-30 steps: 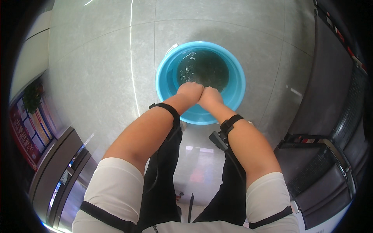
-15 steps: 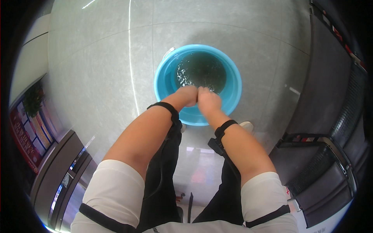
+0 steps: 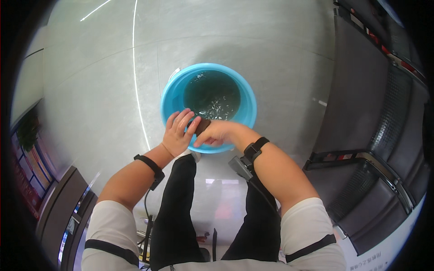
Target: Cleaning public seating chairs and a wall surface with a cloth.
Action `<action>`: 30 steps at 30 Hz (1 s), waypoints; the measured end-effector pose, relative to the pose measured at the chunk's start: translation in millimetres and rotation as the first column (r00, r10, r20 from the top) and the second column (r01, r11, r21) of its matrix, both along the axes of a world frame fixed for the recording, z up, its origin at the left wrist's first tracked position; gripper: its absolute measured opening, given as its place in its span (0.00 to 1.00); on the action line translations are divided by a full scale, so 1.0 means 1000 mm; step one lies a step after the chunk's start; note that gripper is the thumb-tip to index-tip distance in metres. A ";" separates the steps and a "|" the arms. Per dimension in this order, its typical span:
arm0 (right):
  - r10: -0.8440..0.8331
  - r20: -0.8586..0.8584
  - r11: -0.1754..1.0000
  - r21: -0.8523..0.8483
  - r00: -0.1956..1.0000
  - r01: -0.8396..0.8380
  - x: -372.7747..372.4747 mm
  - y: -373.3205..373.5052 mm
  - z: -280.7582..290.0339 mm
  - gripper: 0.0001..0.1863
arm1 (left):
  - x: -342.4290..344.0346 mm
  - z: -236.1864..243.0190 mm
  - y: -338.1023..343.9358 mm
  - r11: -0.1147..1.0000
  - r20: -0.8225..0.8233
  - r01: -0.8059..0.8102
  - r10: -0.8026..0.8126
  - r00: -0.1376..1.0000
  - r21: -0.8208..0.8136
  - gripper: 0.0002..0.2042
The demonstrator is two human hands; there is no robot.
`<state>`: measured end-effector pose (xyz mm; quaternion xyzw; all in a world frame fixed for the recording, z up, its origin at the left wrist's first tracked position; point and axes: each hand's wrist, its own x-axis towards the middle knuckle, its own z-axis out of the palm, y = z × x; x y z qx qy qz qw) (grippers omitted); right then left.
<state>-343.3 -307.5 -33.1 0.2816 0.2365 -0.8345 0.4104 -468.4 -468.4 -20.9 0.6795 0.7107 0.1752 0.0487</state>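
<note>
A light blue bucket [image 3: 244, 99] of murky water stands on the floor in front of me. Over its near side, my left hand [image 3: 178, 133] has its fingers stretched out and slightly apart, against or just beside a small dark brown item [image 3: 201, 124], possibly cloth. My right hand [image 3: 214, 134] is curled around that item, which is partly hidden between the hands. Straps with small devices circle both forearms.
Dark padded bench seats [image 3: 343, 99] with metal frames run along the right. At left are a brown slatted piece of furniture [image 3: 58, 205] and a panel with coloured strips and greenery [image 3: 29, 158]. My legs and shoe are below the bucket on tiled floor [image 3: 99, 67].
My clasped hands have separated somewhat and moved left. My left fingers have uncurled and the dark brown item has come into sight. The bucket appears lower and further left in the picture.
</note>
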 end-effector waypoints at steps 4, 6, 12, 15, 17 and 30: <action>0.089 -0.005 0.991 -0.097 0.996 -0.089 0.001 0.000 0.009 0.20 | -0.012 0.002 0.033 0.956 0.129 0.258 -0.275 0.953 0.139 0.20; 0.118 0.011 0.993 -0.015 0.993 -0.117 -0.003 0.000 0.015 0.18 | -0.025 0.002 0.038 0.906 0.244 0.423 -0.405 0.881 -0.026 0.20; 0.087 0.013 0.751 0.656 0.996 -0.074 -0.006 -0.036 -0.020 0.09 | -0.021 -0.024 0.049 0.864 0.202 0.390 -0.340 0.918 -0.317 0.09; 0.385 0.128 0.443 0.843 0.914 -0.305 -0.011 -0.038 -0.027 0.18 | -0.013 -0.036 0.044 0.823 0.151 0.317 -0.279 0.948 -0.471 0.04; 0.375 0.175 0.444 0.828 0.910 -0.342 -0.009 -0.037 -0.023 0.17 | -0.006 -0.037 0.045 0.774 0.175 0.285 -0.225 0.958 -0.565 0.04; 0.471 0.251 0.172 0.914 0.846 -0.367 0.009 -0.035 -0.028 0.13 | 0.030 -0.060 0.038 0.630 0.195 0.024 0.204 0.959 -0.776 0.04</action>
